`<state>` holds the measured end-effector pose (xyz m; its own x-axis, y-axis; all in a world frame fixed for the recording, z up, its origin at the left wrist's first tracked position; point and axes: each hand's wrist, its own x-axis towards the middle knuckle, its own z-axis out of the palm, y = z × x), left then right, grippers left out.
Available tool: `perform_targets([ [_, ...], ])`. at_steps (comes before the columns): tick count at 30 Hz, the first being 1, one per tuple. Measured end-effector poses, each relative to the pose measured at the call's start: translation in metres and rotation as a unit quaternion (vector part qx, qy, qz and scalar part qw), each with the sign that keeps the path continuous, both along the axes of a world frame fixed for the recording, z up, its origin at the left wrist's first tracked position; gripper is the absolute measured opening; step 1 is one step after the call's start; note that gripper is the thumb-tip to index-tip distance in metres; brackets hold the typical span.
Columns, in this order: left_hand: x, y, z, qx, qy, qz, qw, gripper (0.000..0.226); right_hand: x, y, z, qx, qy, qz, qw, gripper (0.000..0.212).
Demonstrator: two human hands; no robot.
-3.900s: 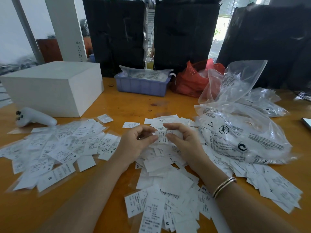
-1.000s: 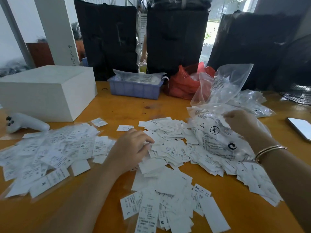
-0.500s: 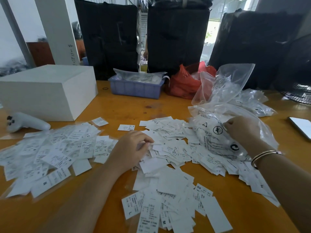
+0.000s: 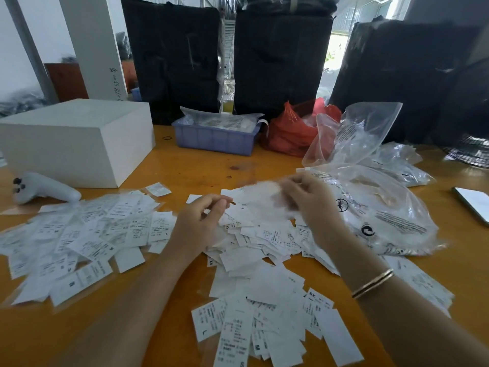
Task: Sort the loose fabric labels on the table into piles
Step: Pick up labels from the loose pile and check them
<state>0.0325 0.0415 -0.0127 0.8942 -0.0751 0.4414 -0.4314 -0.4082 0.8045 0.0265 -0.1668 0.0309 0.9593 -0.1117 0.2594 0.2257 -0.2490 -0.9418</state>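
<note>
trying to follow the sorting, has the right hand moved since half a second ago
Yes. The right hand has come off the clear printed plastic bag and swung left over the middle pile of white fabric labels, blurred labels at its fingers.

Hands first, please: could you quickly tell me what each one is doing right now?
Left hand: fingers curled over the middle label pile; any grip cannot be told.
Right hand: holds blurred white labels.
</note>
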Motion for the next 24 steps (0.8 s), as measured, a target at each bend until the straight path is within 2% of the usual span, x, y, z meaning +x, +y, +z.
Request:
perform_targets([
  [2,-0.004,0.001,0.002,-0.031,0.033,-0.041,0.998,0.021,-0.001,0.022,-0.013,0.031,0.041,0.029,0.998,0.008],
  [5,-0.005,-0.001,0.004,-0.024,0.048,-0.066,0.996,0.031,0.003,0.04,-0.027,0.06,0.065,0.042,0.995,0.008],
  [9,-0.003,-0.001,0.004,-0.054,0.074,-0.053,0.994,0.054,0.007,0.046,-0.04,0.021,0.056,-0.018,0.998,0.009],
  [13,-0.002,-0.004,0.0,-0.053,0.073,-0.056,0.994,0.035,0.009,0.048,-0.043,-0.012,0.053,-0.038,0.998,0.007],
  [18,0.004,-0.004,-0.006,-0.002,0.064,0.01,0.998,0.004,0.01,0.046,-0.041,-0.005,0.043,-0.038,0.998,0.007],
  [20,0.005,-0.003,-0.008,-0.006,0.06,0.017,0.998,0.009,0.01,0.043,-0.037,0.019,0.036,-0.035,0.999,0.009],
  [24,0.007,-0.002,-0.009,-0.052,0.081,0.035,0.995,0.007,0.009,0.025,-0.026,0.058,0.043,-0.049,0.996,0.004],
])
